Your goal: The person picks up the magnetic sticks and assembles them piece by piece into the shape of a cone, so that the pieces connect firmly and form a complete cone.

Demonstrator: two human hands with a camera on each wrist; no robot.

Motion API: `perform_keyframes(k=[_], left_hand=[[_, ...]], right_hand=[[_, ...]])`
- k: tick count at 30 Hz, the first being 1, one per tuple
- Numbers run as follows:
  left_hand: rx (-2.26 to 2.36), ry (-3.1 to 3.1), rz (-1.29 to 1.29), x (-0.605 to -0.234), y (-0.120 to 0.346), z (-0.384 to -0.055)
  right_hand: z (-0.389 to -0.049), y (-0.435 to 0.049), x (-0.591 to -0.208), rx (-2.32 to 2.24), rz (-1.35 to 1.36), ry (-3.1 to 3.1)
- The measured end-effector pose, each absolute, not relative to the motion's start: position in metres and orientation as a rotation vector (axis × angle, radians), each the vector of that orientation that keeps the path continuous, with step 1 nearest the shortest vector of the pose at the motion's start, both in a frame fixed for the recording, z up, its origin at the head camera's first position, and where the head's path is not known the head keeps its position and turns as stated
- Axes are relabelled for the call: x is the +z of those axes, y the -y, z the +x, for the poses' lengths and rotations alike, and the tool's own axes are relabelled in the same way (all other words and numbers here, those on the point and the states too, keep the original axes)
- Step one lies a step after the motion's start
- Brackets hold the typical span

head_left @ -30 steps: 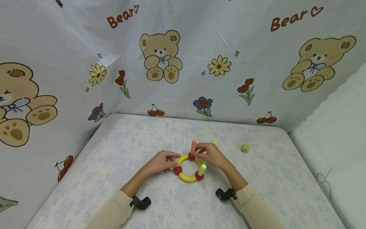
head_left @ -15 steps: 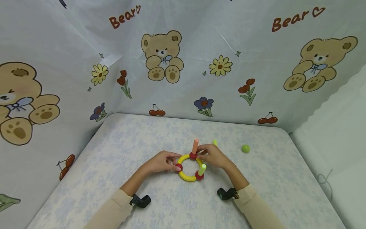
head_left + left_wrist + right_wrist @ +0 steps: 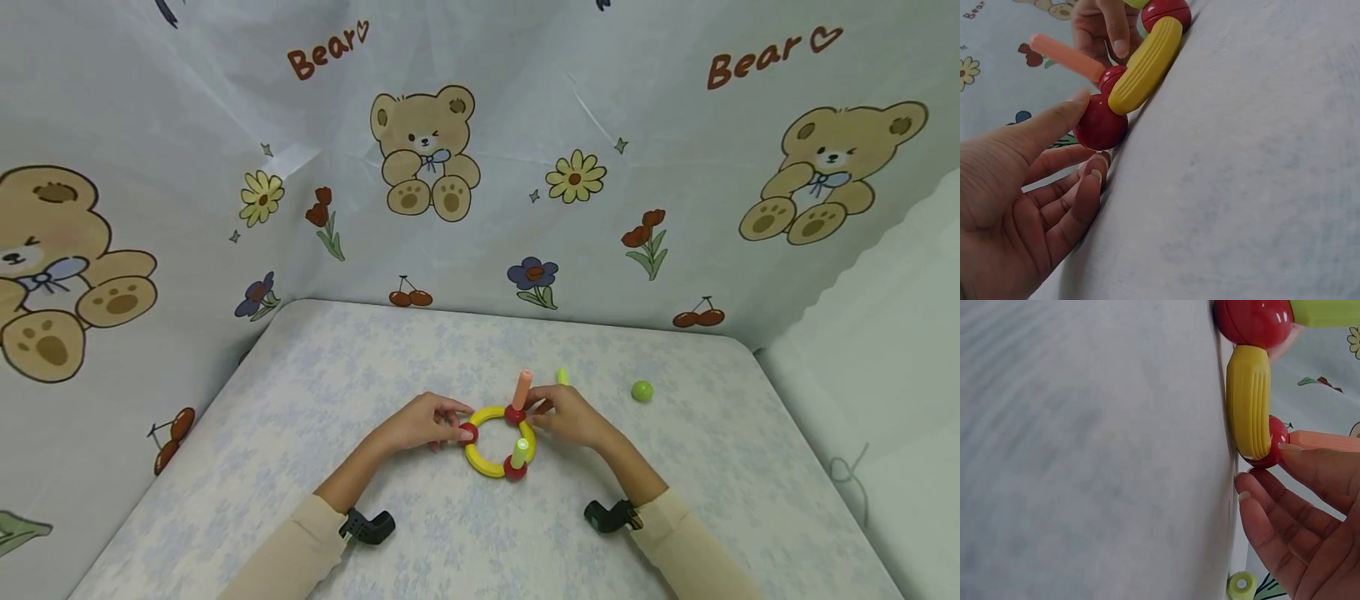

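Note:
A ring of curved yellow bars (image 3: 482, 463) and red balls lies flat on the table between the hands. My left hand (image 3: 422, 421) pinches the left red ball (image 3: 1101, 124) between thumb and fingers. My right hand (image 3: 568, 417) holds the far red ball (image 3: 515, 415), with its thumb on the ball in the right wrist view. A salmon-coloured stick (image 3: 522, 391) stands up from that far ball. From the front red ball (image 3: 515, 469) rises a light green stick (image 3: 520, 452). No stick shows on the left ball.
A loose green ball (image 3: 642, 391) lies at the back right of the table (image 3: 360, 350). Behind my right hand a light green piece (image 3: 562, 377) is partly hidden. A bear-print curtain (image 3: 480, 242) hangs along the table's far edge.
The ring has turned clockwise as seen from above: the left ball shifts away, the far ball goes right, the front ball goes left. My right hand moves slightly right with it.

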State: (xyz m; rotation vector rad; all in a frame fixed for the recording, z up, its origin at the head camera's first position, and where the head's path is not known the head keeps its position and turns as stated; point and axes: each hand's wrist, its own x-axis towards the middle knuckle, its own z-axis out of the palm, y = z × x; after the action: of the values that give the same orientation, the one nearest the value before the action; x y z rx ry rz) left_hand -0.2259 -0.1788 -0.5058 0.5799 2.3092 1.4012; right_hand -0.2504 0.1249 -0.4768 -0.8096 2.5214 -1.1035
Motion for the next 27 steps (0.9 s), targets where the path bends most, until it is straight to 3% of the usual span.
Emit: perform_keyframes(k=[27], left_hand=[[1.326, -2.458, 0.557, -0.507, 0.159, -0.248]], right_hand=[[-0.234, -0.158, -0.476, -1.080, -0.870, -2.561]])
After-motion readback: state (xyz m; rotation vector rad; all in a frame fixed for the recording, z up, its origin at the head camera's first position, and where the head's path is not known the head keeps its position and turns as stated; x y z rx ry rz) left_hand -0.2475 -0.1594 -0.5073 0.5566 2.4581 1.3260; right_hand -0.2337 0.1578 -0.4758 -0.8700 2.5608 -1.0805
